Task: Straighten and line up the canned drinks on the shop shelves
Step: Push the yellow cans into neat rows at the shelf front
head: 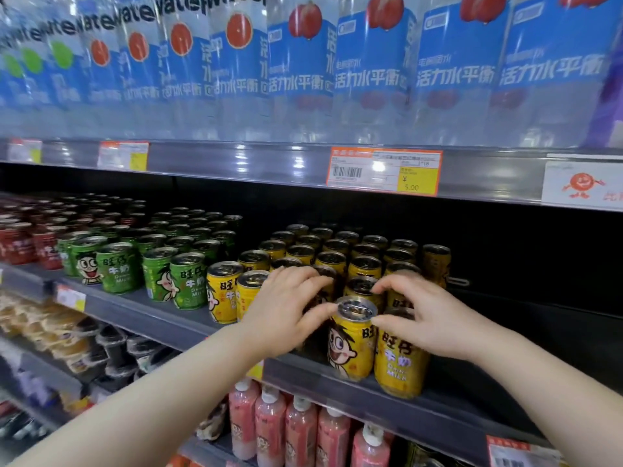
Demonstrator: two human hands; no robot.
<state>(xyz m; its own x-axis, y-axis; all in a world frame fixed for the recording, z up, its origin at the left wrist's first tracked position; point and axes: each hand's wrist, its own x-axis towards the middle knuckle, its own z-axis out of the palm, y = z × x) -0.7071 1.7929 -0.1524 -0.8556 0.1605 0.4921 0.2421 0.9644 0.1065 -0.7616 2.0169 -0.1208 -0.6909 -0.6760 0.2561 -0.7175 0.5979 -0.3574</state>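
Hands on front yellow can, middle shelf.
Left hand and right hand pinch its rim from either side, fingers curled over rows behind; can upright at near edge, green cans further left.

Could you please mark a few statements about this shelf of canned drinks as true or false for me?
1. Both the left hand and the right hand touch the top of the front yellow can. True.
2. The green cans stand right of the yellow cans. False: they stand to their left.
3. The shelf above holds blue-labelled bottles. True.
4. The front yellow can lies on its side. False: it stands upright.
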